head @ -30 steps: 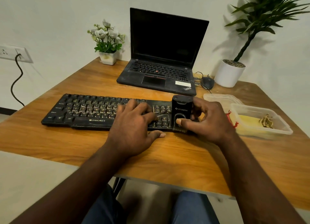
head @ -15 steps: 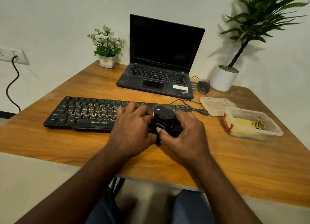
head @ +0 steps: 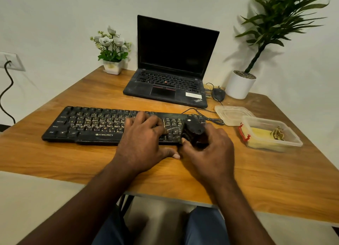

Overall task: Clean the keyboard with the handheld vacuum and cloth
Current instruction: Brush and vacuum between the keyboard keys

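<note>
A black keyboard (head: 91,123) with dusty keys lies across the wooden table (head: 73,156). My left hand (head: 143,140) rests flat on its middle keys, fingers spread. My right hand (head: 211,153) grips a small black handheld vacuum (head: 194,129), tilted over the keyboard's right end near the number pad. A clear plastic box (head: 286,144) at the right holds a yellow cloth (head: 258,133) and some brownish bits.
An open black laptop (head: 170,87) sits behind the keyboard, a mouse (head: 218,94) beside it. A small flower pot (head: 111,67) stands at the back left, a tall potted plant (head: 240,87) at the back right. The box lid (head: 231,114) lies by the keyboard cable.
The vacuum tipped from upright to tilted and swept left over the keys, then back to the right end. My left hand stayed on the keyboard.
</note>
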